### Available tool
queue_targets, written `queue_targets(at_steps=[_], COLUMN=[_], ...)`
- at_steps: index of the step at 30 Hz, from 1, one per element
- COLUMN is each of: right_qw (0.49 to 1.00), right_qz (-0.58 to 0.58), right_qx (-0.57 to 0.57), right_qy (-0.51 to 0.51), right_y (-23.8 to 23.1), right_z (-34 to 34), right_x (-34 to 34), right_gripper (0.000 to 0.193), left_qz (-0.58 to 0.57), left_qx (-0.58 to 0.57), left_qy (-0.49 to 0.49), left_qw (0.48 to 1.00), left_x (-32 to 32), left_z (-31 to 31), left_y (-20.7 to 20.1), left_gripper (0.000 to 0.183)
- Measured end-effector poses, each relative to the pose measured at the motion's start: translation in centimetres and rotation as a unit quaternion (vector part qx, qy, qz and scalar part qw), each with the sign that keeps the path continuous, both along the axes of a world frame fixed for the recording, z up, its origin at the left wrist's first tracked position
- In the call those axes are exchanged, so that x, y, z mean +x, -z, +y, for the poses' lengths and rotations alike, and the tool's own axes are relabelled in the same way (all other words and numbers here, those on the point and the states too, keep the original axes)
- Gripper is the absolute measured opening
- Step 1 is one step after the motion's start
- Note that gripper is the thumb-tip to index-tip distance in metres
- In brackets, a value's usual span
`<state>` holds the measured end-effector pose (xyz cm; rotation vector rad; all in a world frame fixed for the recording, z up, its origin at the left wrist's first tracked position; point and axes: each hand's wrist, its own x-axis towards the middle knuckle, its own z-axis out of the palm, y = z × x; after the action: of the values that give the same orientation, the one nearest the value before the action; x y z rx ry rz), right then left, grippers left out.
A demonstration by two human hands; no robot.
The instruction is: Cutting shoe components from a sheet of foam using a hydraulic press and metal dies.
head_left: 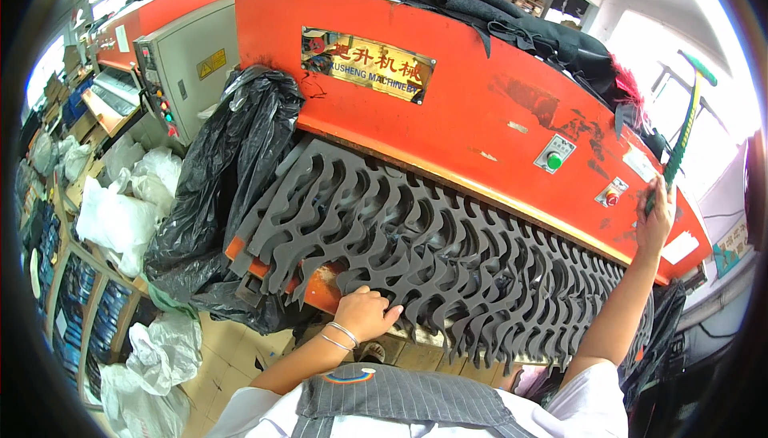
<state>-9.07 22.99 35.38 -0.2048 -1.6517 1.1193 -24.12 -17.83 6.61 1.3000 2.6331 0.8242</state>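
A stack of dark grey foam-like sheets [448, 254], full of curved cut-outs, lies on the bed of an orange machine. My left hand [364, 315] is closed at the near left edge of these sheets, fingers curled under and thumb pointing right. Up at the right, my right hand [658, 208] is wrapped round the lower end of a long green and yellow handle. This handled tool [686, 122] stands upright and has a short green crosspiece at its top. It is held beside the right end of the machine.
The orange machine body [472, 110] rises behind the sheets, with a green button [554, 161] and a red button [612, 199]. Black material [472, 6] is heaped on top. A black plastic bag [232, 174] and white bags [120, 214] stand at the left.
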Motion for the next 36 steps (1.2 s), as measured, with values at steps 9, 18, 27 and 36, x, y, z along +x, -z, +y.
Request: queue_targets(at_steps=[9,18,27,36], right_qw=[0.999,0.716,0.962,0.781], right_qz=[0.021,-0.641,-0.211,-0.624], right_qx=[0.022,-0.176,-0.114,0.029], right_qy=[-0.036,-0.211,-0.129,0.006], right_y=[-0.5,26.4,22.7,26.0], right_z=[-7.2,-22.6,-26.6,-30.9], right_x=[-12.1,-10.1,-10.5,-6.3], right_gripper=[0.016,0.018,0.020,0.026], left_qz=[-0.128,-0.385,-0.182,-0.020], left_qx=[-0.160,-0.024,0.226,0.271], left_qy=[0.158,0.290,0.044,0.007], left_qw=[0.966,0.876,0.956,0.962], left_x=[-2.7,-9.1,-19.6,-25.4], left_z=[1.4,-8.1,-10.5,-3.0], left_y=[-2.0,-1.1,-6.6,-1.2], left_gripper=[0.054,0.036,0.019,0.024])
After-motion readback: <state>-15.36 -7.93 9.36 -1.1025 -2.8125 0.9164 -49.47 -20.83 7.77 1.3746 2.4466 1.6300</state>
